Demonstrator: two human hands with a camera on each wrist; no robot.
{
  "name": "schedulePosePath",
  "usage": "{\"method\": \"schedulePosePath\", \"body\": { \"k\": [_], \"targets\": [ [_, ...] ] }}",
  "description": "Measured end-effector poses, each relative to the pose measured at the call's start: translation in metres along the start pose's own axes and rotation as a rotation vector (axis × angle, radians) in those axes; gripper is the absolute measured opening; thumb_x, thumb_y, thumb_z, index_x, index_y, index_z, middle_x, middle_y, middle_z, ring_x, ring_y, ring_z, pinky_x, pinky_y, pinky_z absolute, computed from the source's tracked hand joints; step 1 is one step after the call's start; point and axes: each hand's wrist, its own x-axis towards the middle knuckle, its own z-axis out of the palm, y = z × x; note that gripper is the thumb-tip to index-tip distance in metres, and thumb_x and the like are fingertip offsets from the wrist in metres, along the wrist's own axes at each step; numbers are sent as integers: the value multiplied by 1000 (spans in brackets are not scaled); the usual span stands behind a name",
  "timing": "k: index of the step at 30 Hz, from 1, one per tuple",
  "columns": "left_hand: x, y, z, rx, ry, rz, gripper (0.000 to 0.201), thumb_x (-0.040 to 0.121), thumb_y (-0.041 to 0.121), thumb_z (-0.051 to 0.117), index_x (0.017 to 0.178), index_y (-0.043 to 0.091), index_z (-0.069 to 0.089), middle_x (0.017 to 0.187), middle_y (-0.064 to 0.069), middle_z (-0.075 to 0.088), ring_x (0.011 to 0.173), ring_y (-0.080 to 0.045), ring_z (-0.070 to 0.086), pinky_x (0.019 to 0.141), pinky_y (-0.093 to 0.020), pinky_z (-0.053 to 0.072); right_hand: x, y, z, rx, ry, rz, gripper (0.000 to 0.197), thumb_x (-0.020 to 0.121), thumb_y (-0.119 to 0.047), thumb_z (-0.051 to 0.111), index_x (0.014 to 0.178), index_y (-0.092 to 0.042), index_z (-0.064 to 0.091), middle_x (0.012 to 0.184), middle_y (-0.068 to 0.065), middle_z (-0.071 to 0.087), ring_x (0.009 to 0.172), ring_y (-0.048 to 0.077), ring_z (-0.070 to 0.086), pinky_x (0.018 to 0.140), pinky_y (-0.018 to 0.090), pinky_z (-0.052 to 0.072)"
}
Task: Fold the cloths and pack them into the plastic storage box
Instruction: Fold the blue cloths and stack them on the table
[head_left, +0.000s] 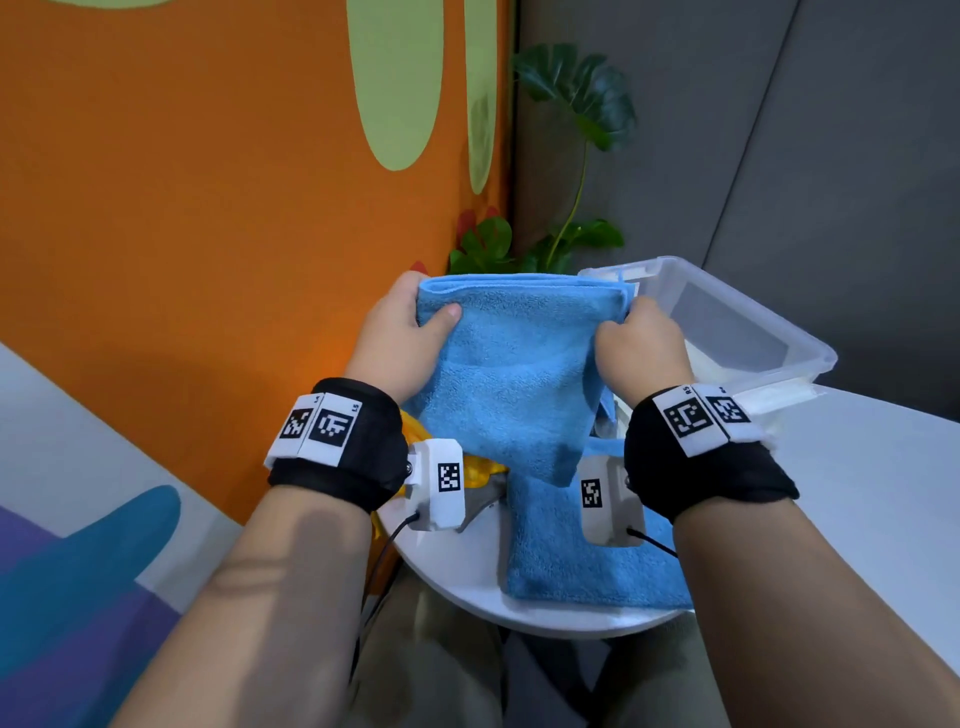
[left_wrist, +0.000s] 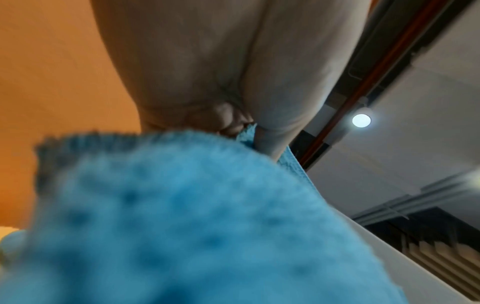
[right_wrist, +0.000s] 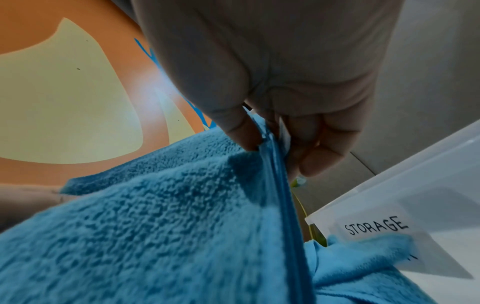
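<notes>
A blue cloth (head_left: 511, 374), doubled over so that its layered edges run along the top, is held up above the white table (head_left: 857, 519) by both hands. Its upper left corner is pinched by the left hand (head_left: 402, 338), the thumb laid across the front face and the fingers hidden behind the cloth. In the left wrist view the cloth (left_wrist: 182, 216) is seen blurred and close, with the edge caught between thumb and palm. The upper right corner is pinched by the right hand (head_left: 641, 345); in the right wrist view the stitched hem of the cloth (right_wrist: 155, 226) is seen squeezed between the thumb and the curled fingers (right_wrist: 319, 148). Both grips are thus pressed together on the cloth.

The clear plastic storage box (head_left: 779, 332) stands on the table just right of the held cloth, beyond the right hand, and a label reading STORAGE (right_wrist: 376, 225) is fixed to its wall. What lies inside cannot be told.

Below the held cloth, a second blue cloth (head_left: 571, 561) lies flat on the table at its near edge. A yellow cloth (head_left: 475, 467) is partly seen lower left of the held cloth, mostly hidden by it and by the left wrist. A green plant (head_left: 571, 130) stands behind the held cloth, against the orange wall (head_left: 208, 208).
</notes>
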Motion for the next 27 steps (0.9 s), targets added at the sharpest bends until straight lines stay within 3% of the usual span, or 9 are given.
{"method": "schedulePosePath", "body": {
  "k": [3, 6, 10, 13, 16, 20, 23, 25, 27],
  "targets": [
    [0, 1, 3, 60, 11, 65, 4, 95, 19, 56, 97, 18, 54, 95, -5, 64, 87, -23, 62, 76, -38, 49, 0, 5, 3, 31, -46, 14, 32, 88, -11, 42, 119, -5, 46, 96, 6, 54, 78, 19, 49, 55, 29, 33],
    [2, -1, 1, 97, 27, 86, 6, 95, 18, 56, 100, 16, 54, 92, -1, 62, 82, -17, 57, 69, -28, 44, 2, 9, 4, 10, -40, -10, 10, 90, -18, 47, 94, -9, 49, 75, -1, 48, 66, 15, 45, 50, 26, 30],
    [3, -4, 0, 143, 36, 99, 7, 95, 18, 56, 101, 16, 55, 93, -1, 62, 82, -16, 56, 69, -29, 43, 6, 12, 4, -92, -27, -41, 27, 93, -22, 50, 69, -12, 41, 67, 3, 45, 69, 23, 46, 51, 28, 30],
    [2, -4, 1, 175, 30, 124, 6, 95, 17, 55, 101, 16, 55, 87, 4, 60, 78, -13, 53, 62, -16, 38, 5, 11, 5, -139, -37, -39, 13, 90, -21, 51, 94, -10, 54, 84, 3, 56, 85, 25, 54, 57, 28, 34],
    [1, -4, 4, 224, 2, 163, 7, 95, 18, 55, 102, 17, 56, 89, -4, 62, 78, -18, 53, 60, -18, 37, 4, 6, 7, -135, -31, -100, 60, 83, -32, 61, 137, -16, 39, 131, 2, 51, 117, 22, 51, 89, 34, 44],
    [-2, 3, 12, 277, -75, 239, 5, 95, 19, 55, 100, 20, 57, 85, -3, 63, 78, -19, 56, 61, -20, 38, -3, -12, 7, -195, -90, -458, 76, 77, -46, 68, 143, -28, 34, 144, -7, 39, 132, 14, 39, 107, 45, 36],
    [-5, 8, 19, 278, -124, 273, 5, 94, 19, 55, 98, 21, 56, 84, 1, 63, 77, -16, 56, 62, -22, 40, -6, -23, 12, -236, -153, -550, 56, 84, -43, 62, 136, -33, 44, 135, -9, 51, 124, 13, 48, 103, 44, 40],
    [-6, 10, 22, 263, -138, 276, 7, 94, 22, 57, 101, 21, 57, 85, 1, 63, 78, -15, 57, 64, -24, 41, -8, -26, 15, -243, -117, -550, 27, 88, -37, 55, 115, -35, 60, 106, -11, 65, 104, 15, 58, 93, 45, 45],
    [-7, 9, 21, 258, -156, 258, 13, 92, 26, 60, 104, 22, 56, 87, 5, 64, 79, -10, 58, 65, -25, 42, -10, -26, 15, -251, -75, -519, 15, 91, -33, 51, 100, -33, 63, 84, -13, 63, 91, 15, 59, 88, 46, 46]
  ]
}}
